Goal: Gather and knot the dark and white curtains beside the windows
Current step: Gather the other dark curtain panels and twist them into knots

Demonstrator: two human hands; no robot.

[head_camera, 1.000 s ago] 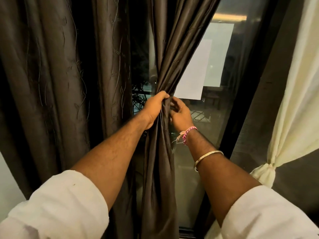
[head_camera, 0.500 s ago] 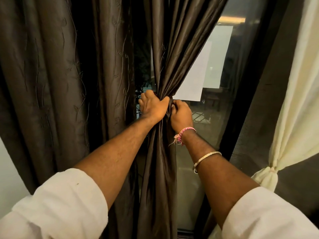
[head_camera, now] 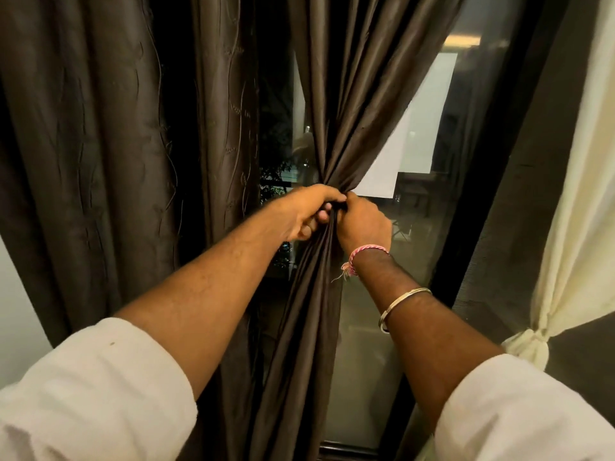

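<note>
A dark brown satin curtain [head_camera: 352,94] hangs in front of the window, pinched into a narrow bunch at mid height. My left hand [head_camera: 304,211] grips the bunch from the left and my right hand [head_camera: 362,224] grips it from the right, the fingers of both meeting on the fabric. Below the hands the gathered cloth [head_camera: 299,344] falls straight down. A white curtain [head_camera: 572,227] hangs at the far right, tied in a knot [head_camera: 529,344] low down.
A second dark curtain with stitched vine patterns [head_camera: 100,161] hangs loose at the left. The window glass [head_camera: 416,244] and its dark frame [head_camera: 479,194] stand behind the bunch. A pale wall strip [head_camera: 16,311] shows at the lower left.
My left hand has wrapped fully round the bunch, and both hands have closed tighter on the fabric. The curtain's right edge has drawn in toward the hands.
</note>
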